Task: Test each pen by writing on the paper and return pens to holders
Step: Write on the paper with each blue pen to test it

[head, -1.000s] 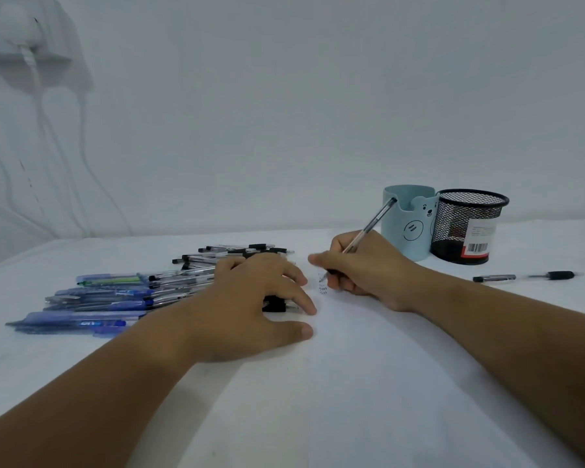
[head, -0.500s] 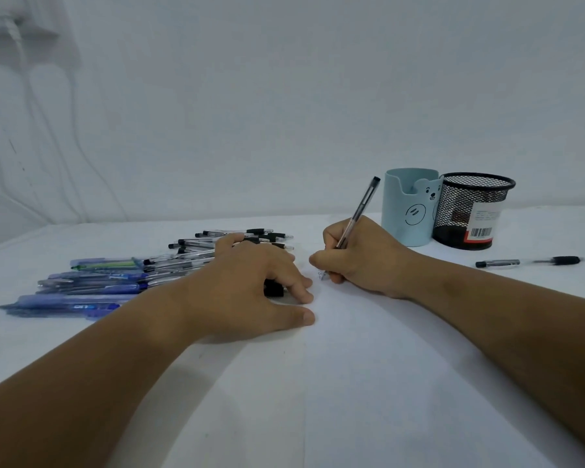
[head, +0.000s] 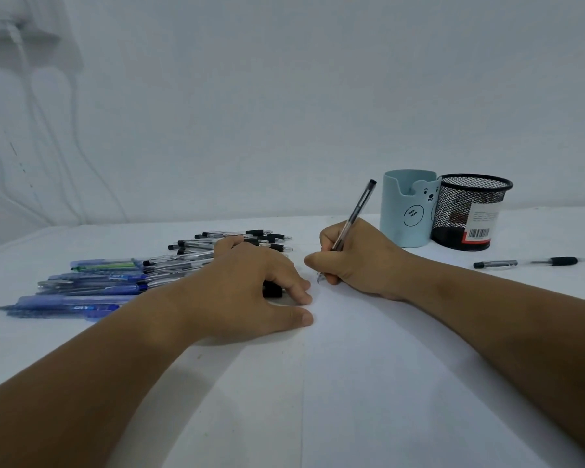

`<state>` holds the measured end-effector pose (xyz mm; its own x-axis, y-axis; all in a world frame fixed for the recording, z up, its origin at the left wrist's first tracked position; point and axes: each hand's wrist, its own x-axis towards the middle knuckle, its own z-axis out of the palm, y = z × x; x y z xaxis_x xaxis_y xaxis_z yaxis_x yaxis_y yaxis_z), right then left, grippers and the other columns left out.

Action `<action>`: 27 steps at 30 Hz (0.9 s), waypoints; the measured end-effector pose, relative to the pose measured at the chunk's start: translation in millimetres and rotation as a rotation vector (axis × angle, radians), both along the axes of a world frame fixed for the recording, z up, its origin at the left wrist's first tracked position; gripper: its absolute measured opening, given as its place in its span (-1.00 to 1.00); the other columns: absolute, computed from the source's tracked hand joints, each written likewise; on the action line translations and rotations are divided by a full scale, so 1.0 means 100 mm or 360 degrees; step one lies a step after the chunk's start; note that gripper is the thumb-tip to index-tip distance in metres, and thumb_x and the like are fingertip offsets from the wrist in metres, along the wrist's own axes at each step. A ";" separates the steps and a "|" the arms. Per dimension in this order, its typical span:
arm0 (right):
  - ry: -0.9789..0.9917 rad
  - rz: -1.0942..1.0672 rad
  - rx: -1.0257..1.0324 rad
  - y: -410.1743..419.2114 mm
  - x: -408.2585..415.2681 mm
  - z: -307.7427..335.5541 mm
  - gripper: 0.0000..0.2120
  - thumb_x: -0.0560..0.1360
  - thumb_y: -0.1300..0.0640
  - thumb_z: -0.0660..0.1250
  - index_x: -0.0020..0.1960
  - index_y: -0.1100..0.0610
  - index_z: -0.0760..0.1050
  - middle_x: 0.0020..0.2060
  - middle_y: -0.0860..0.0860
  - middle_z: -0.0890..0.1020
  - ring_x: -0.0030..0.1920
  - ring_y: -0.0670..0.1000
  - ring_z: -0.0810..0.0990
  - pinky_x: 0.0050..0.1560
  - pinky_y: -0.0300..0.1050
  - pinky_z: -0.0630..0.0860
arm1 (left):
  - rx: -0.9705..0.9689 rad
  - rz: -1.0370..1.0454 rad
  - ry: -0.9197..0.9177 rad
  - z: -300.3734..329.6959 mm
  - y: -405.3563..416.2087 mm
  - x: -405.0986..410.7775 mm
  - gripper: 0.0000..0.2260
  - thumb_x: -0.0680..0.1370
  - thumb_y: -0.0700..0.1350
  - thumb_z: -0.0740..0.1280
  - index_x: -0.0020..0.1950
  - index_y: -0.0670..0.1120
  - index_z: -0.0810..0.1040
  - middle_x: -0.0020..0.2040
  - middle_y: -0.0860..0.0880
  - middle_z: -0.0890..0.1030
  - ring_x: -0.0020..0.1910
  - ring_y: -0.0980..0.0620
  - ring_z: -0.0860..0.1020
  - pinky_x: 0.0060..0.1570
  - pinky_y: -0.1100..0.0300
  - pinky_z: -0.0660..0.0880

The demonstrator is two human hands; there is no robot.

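Observation:
My right hand grips a clear pen with a black cap end, its tip down on the white paper beside small ink marks. My left hand rests flat on the paper's left edge, fingers spread and relaxed, partly covering a black pen end. A pile of blue and clear pens lies left of my left hand. A light blue bear holder and a black mesh holder stand behind my right hand.
One clear pen with a black grip lies alone on the white table to the right of the holders. A white wall rises behind the table, with cables hanging at the far left.
The pen in my right hand has tilted more upright, its tip staying at the marks. The camera view has shifted a little; my left hand stays put.

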<state>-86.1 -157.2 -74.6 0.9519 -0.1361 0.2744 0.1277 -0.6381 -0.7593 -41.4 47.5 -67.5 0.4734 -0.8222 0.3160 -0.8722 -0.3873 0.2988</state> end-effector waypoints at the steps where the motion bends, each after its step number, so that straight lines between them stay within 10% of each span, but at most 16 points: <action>1: -0.0005 0.0000 -0.0005 0.00 0.00 0.00 -0.72 0.45 0.20 0.40 -0.38 0.14 0.39 -0.50 0.02 0.57 -0.47 -0.08 0.42 -0.33 -0.17 0.39 | 0.0000 -0.0001 -0.0008 0.00 0.00 0.00 -0.52 0.21 0.48 0.25 0.02 0.35 0.63 0.11 0.54 0.51 0.25 0.51 0.38 0.31 0.40 -0.23; 27: -0.0054 0.0029 -0.0081 -0.04 0.03 -0.02 -0.69 0.40 0.25 0.35 -0.42 0.12 0.28 -0.52 0.05 0.44 -0.49 -0.05 0.38 -0.40 -0.23 0.33 | 0.0014 -0.0008 -0.0021 0.01 0.00 -0.03 -0.53 0.22 0.47 0.24 0.08 0.41 0.56 0.13 0.60 0.45 0.26 0.53 0.37 0.31 0.41 -0.25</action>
